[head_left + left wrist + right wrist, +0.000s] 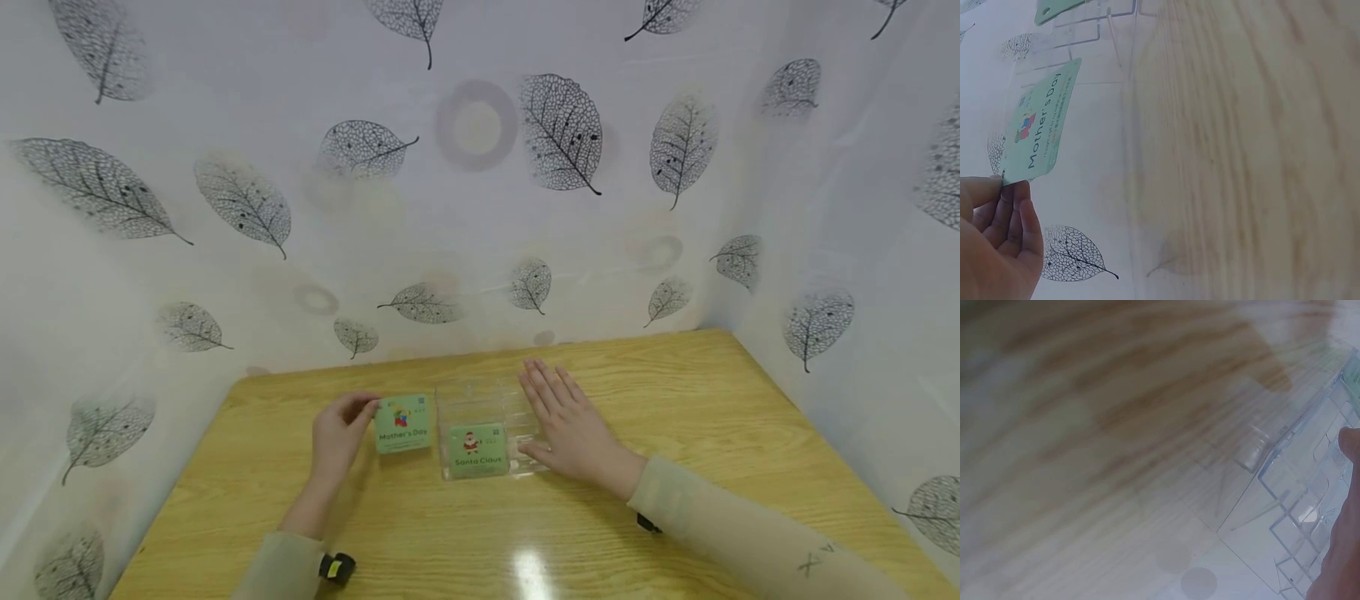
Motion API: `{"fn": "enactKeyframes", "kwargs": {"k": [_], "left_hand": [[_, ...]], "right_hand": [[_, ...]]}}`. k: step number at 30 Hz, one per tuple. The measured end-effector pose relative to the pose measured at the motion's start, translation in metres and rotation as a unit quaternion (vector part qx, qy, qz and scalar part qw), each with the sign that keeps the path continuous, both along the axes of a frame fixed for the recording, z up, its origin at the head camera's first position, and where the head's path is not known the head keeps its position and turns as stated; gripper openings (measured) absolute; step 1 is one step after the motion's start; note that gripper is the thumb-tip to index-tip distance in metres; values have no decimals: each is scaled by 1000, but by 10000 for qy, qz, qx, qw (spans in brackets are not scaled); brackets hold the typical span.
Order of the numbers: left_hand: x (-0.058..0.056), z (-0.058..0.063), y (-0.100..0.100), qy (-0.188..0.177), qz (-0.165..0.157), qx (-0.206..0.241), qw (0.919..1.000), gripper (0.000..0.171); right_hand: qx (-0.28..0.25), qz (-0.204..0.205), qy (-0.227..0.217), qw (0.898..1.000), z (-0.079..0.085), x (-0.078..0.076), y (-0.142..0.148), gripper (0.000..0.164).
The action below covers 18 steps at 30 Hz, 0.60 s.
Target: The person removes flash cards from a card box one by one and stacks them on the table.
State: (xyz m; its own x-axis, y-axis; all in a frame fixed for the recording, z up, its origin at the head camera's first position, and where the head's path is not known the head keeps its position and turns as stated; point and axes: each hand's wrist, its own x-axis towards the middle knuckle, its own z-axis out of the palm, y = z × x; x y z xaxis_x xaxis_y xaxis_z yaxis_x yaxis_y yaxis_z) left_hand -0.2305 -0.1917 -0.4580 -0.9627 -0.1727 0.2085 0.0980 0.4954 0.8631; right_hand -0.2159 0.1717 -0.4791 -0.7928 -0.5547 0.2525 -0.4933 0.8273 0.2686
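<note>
My left hand pinches a light green "Mother's Day" card by its upper left corner, thumb and fingertips on the edge. In the left wrist view this card stands tilted above the wooden surface. Just right of it lies a clear plastic rack with ridged slots. A green "Santa Claus" card with a Santa picture sits in its front part. My right hand rests with straight fingers over the rack's right side. The right wrist view shows only that hand's edge and thumb against the clear plastic.
The rack stands toward the back of a yellow wood-grain table. White cloth with dark leaf prints hangs behind it and along both sides. Dark wrist cameras are strapped at both sleeves.
</note>
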Motion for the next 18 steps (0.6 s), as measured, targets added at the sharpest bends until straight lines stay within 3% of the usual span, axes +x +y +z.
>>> {"fn": "enactKeyframes", "kwargs": {"k": [9, 18], "left_hand": [[-7, -5, -6, -148, -26, -142, 9998, 15], [-13, -8, -13, -517, -182, -517, 9972, 15]], "right_hand": [[-22, 19, 20, 10000, 1, 0, 0, 107], [-59, 8, -46, 10000, 0, 0, 0, 107]]}}
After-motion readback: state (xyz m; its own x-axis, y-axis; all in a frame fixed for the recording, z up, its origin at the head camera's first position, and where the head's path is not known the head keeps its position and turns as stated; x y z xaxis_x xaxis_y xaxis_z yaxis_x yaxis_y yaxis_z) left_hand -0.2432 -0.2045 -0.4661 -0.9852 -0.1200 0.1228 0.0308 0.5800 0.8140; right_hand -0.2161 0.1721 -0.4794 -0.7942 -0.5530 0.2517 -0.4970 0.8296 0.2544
